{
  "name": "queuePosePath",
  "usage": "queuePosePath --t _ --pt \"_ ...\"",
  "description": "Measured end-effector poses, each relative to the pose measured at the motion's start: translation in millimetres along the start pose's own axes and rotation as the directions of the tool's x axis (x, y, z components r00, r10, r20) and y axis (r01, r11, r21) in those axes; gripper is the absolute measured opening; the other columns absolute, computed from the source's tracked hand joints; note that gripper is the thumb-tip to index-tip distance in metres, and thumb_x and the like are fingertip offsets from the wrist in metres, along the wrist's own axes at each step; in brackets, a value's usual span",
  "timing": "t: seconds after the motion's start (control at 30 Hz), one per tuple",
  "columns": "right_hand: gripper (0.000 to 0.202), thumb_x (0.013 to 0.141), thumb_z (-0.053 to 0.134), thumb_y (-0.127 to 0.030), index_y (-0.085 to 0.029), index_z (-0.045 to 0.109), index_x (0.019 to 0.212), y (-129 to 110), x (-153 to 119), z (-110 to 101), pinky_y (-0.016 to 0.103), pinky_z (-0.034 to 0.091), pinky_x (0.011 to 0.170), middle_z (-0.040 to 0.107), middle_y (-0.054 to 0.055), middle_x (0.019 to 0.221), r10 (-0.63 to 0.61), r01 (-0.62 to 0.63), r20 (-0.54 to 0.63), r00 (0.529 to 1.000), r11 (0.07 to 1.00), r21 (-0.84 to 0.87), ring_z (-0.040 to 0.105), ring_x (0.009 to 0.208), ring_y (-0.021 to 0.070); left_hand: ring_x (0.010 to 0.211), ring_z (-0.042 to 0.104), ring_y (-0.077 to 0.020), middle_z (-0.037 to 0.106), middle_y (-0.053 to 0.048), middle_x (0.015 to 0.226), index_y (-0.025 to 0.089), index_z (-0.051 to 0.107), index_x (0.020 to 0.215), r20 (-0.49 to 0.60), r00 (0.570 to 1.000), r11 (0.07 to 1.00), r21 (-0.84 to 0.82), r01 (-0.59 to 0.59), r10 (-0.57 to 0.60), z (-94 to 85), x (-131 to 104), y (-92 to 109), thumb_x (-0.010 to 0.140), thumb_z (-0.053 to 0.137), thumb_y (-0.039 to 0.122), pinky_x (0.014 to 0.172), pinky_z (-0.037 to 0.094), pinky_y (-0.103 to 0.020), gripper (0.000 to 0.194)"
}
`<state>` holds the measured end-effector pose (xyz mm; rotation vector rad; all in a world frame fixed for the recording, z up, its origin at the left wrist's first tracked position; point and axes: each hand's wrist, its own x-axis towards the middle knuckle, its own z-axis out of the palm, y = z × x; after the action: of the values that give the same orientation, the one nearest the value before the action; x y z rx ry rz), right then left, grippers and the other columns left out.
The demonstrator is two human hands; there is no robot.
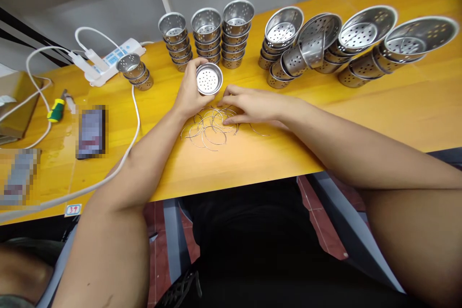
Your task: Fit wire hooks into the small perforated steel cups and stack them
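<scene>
My left hand [190, 89] is wrapped round a small perforated metal cup [210, 80], its mouth tilted up toward me. Just in front of that cup lies a loose heap of thin, curved wire handles [212, 127]. Over the heap's right side, my right hand [249, 103] has its fingers apart and bent downward, the fingertips close to the wires. Whether they touch a wire cannot be made out.
Stacks of perforated cups [236, 33] stand along the back, with more stacks [285, 33] at right, one leaning. At left are a short stack [135, 72], a power strip [111, 62], a screwdriver [57, 109], blurred phones [91, 132] and a white cable [135, 120] crossing my left arm.
</scene>
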<state>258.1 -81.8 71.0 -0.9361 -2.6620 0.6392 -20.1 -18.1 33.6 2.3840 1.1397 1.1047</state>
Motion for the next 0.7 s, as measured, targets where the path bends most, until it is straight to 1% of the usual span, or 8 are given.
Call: queuePosePath --t 0.1,0.17,0.23,0.3,0.37,0.47,0.6,0.7 --pt "0.035 0.108 0.072 -0.057 -0.031 0.080 0.131 -3 5 7 0.053 0.060 0.106 0.071 0.013 0.138 -0.039 0.040 -0.039 0.998 0.998 0.039 0.073 0.119 0.0361 0.157 0.067 -0.0383 0.064 -0.015 0.162 0.033 0.038 0.158 -0.022 1.000 1.000 -0.024 -0.019 0.019 1.8 -1 0 0.089 0.091 0.075 0.138 0.055 -0.058 0.096" --pt "0.021 0.110 0.069 -0.045 -0.029 0.079 0.120 -8 7 10 0.048 0.059 0.099 0.073 0.012 0.130 -0.024 0.026 -0.057 0.998 0.999 0.029 0.073 0.110 0.0328 0.153 0.069 -0.0378 0.065 -0.014 0.158 0.032 0.040 0.156 -0.053 0.998 0.998 -0.052 -0.040 0.038 3.9 -1 -7 0.088 0.092 0.074 0.136 0.055 -0.057 0.095" --pt "0.014 0.110 0.065 -0.032 -0.026 0.077 0.113 -15 9 12 0.044 0.056 0.094 0.074 0.012 0.125 0.009 -0.010 -0.069 0.998 1.000 -0.016 0.072 0.106 0.0306 0.151 0.070 -0.0380 0.066 -0.012 0.155 0.032 0.043 0.155 -0.069 0.996 0.994 -0.083 -0.070 0.064 6.7 0 -17 0.086 0.094 0.075 0.136 0.054 -0.058 0.096" --pt "0.015 0.110 0.061 -0.025 -0.022 0.075 0.114 -23 11 14 0.042 0.053 0.090 0.074 0.014 0.126 0.038 -0.044 -0.084 0.996 0.996 -0.079 0.072 0.106 0.0305 0.151 0.069 -0.0383 0.066 -0.011 0.154 0.033 0.044 0.155 -0.071 0.994 0.989 -0.111 -0.093 0.085 9.7 2 -28 0.084 0.096 0.076 0.137 0.053 -0.059 0.099" --pt "0.017 0.112 0.059 -0.025 -0.021 0.074 0.118 -28 12 15 0.042 0.051 0.087 0.074 0.016 0.131 0.058 -0.069 -0.090 0.994 0.990 -0.122 0.071 0.107 0.0317 0.151 0.069 -0.0384 0.066 -0.011 0.154 0.033 0.044 0.157 -0.074 0.992 0.985 -0.136 -0.108 0.099 12.0 2 -37 0.082 0.098 0.076 0.138 0.052 -0.060 0.101" --pt "0.017 0.113 0.056 -0.027 -0.020 0.071 0.120 -29 12 15 0.043 0.050 0.086 0.074 0.019 0.133 0.059 -0.072 -0.103 0.993 0.989 -0.126 0.071 0.105 0.0330 0.150 0.070 -0.0383 0.066 -0.011 0.155 0.034 0.044 0.158 -0.082 0.991 0.981 -0.151 -0.120 0.108 13.7 2 -43 0.081 0.101 0.073 0.136 0.054 -0.060 0.103" --pt "0.010 0.111 0.057 -0.026 -0.023 0.066 0.115 -24 9 9 0.044 0.052 0.088 0.075 0.017 0.125 -0.005 -0.005 -0.169 0.986 0.998 -0.057 0.070 0.101 0.0317 0.147 0.072 -0.0375 0.067 -0.011 0.153 0.034 0.044 0.157 -0.095 0.989 0.981 -0.147 -0.130 0.117 14.4 2 -43 0.080 0.102 0.071 0.132 0.058 -0.060 0.103" --pt "0.005 0.111 0.059 -0.025 -0.025 0.064 0.113 -20 6 1 0.043 0.055 0.090 0.077 0.012 0.117 -0.038 0.043 -0.262 0.964 0.999 0.012 0.069 0.097 0.0282 0.146 0.072 -0.0372 0.067 -0.011 0.152 0.033 0.044 0.157 -0.096 0.987 0.978 -0.153 -0.143 0.129 14.1 3 -42 0.080 0.102 0.072 0.131 0.058 -0.059 0.103"
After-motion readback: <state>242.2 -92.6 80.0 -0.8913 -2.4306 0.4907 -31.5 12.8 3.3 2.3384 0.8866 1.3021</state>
